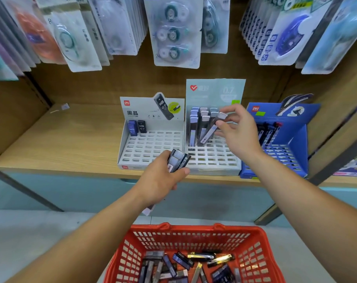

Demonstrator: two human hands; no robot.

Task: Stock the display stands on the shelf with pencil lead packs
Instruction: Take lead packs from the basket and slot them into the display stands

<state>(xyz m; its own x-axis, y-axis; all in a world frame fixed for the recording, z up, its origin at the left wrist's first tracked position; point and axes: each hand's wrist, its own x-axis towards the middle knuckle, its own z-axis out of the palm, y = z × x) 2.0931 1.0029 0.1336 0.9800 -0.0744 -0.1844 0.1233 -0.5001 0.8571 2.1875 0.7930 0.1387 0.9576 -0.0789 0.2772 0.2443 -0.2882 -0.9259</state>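
Wooden shelf (61, 139) boards carry three display stands side by side. One pencil lead pack (211, 129) is pinched, tilted, by the right grip (238, 133) beside the upright packs (196, 123) at the back of the middle stand (213, 158); whether its lower end is seated cannot be told. Open slots are seen in front. A bundle of packs (177, 159) is clasped by the left grip (161, 180) at the shelf edge. A white stand (151, 148) lies left, a blue stand (283, 156) right. Loose packs (183, 264) are held in a red basket (255, 252) below. Blister cards (175, 33) hang overhead.
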